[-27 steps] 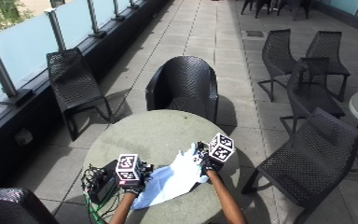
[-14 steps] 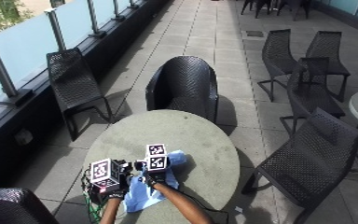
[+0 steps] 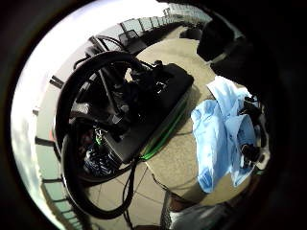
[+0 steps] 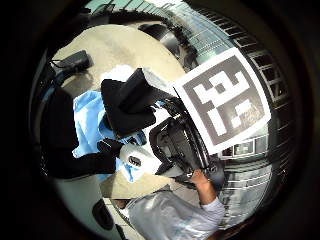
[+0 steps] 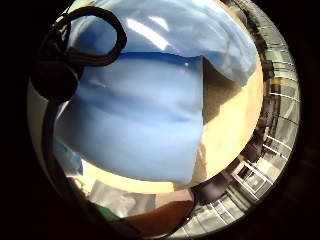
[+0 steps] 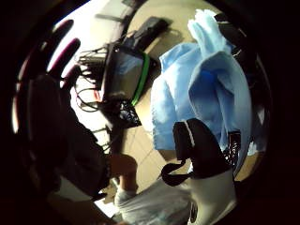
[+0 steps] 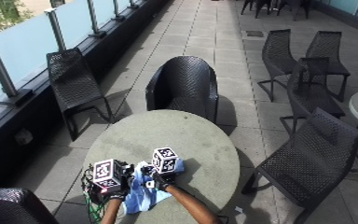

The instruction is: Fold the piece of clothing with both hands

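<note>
Both hands, left hand and right hand, pinch the blue garment.
At the table's 7 o'clock edge, the garment could slide off.

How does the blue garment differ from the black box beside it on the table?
The garment is light blue, the box black. The garment is soft and crumpled; the box is rigid, with cables on it. Both lie on the round table.

Outdoor terrace: paved floor; glass railing; wicker chairs; round table.
</note>
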Tool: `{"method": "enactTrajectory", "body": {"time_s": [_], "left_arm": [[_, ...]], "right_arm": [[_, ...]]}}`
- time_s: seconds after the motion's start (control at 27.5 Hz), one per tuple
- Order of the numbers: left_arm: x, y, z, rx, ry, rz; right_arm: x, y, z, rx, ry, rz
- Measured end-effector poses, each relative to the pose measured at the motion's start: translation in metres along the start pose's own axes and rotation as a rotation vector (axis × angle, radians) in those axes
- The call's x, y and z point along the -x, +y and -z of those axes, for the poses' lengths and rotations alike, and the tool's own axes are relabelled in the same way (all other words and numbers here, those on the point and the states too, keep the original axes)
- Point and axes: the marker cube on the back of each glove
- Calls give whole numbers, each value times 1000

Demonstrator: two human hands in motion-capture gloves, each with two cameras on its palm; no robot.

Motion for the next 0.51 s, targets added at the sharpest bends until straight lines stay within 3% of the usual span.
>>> {"method": "enactTrajectory", "body": {"time_s": [0.18,0.25,0.36,0.51], "left_arm": [[-11,-3,-4,15,7,-28],[-18,-3,-5,14,2,-44],[-27,-3,-7,16,-15,-63],[-39,-2,-9,27,-43,-84]], "right_arm": [[-75,35,73,-2,77,91],[-113,51,105,-47,155,31],[-167,76,143,-213,273,-143],[-209,101,161,-376,300,-293]]}}
